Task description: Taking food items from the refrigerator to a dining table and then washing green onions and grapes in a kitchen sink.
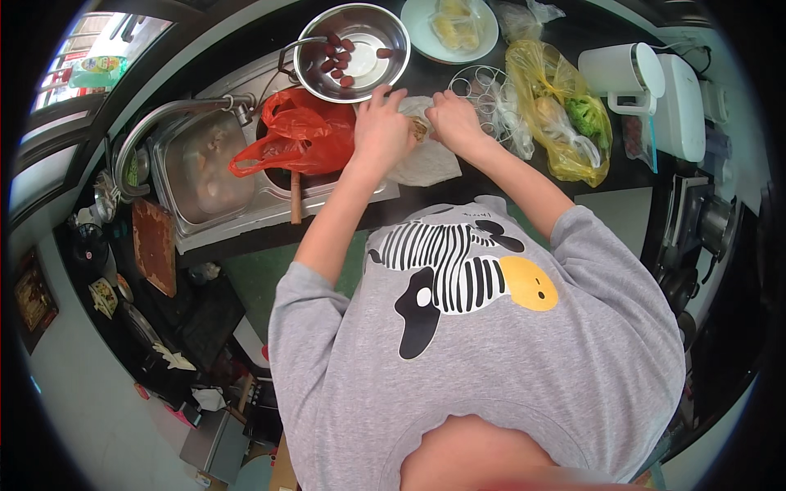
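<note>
My left hand (384, 130) is over a whitish cloth (433, 167) on the counter, its fingers towards the steel bowl. A small brownish piece (419, 129) lies right beside its thumb; whether I grip it is hidden. Across from it, my right hand (457, 121) has curled fingers close to the same piece, and I cannot see what they pinch. Just beyond my left fingertips is the stainless steel bowl (402, 67), holding several dark red oblong fruits (342, 56). A wire rack of rings (482, 83) with clear plastic stands beside my right hand.
Left of my hands, a red plastic bag (307, 132) covers part of the steel sink (245, 230), near a curved faucet (178, 109) and a wooden handle (296, 197). To the right are a yellow bag of vegetables (568, 123) and a white pitcher (608, 70). A plate (417, 30) sits behind.
</note>
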Tool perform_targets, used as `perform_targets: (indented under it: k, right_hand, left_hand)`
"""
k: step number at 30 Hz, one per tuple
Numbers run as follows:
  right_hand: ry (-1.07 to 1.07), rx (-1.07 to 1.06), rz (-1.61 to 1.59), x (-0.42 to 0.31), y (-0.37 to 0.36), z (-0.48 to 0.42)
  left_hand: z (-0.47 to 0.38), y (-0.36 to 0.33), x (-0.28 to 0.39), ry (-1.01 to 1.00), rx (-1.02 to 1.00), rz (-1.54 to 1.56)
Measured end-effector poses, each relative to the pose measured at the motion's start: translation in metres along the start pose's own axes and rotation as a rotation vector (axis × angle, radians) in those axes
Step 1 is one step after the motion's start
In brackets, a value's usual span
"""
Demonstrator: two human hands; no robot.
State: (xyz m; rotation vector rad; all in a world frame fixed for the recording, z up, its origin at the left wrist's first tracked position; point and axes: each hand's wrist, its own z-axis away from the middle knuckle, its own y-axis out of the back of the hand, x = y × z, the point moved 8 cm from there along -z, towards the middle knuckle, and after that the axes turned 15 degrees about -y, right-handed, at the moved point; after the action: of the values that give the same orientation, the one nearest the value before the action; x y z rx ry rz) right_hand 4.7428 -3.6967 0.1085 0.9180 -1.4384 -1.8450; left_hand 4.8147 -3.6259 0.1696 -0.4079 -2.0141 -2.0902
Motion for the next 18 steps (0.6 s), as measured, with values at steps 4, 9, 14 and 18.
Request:
perform_targets:
  k: [4, 9, 14, 18]
  right_hand:
    - [-0.019, -0.077, 0.034, -0.002, -0.001, 0.007]
    - [-0.023, -0.072, 0.069, 0.003, -0.003, 0.013]
    - [-0.017, -0.075, 0.034, 0.006, -0.001, 0.015]
    - [-0.029, -0.071, 0.006, 0.012, -0.003, 0.015]
  left_hand:
    - [-0.017, -0.051, -0.02, -0.029, 0.04, -0.332]
    - [-0.025, -0.075, -0.036, 0.026, 0.01, -0.411]
    - [-0.026, -0.08, -0.038, 0.006, 0.028, -0.421]
    - [-0.019, -0.074, -0.034, 0.006, 0.046, -0.38]
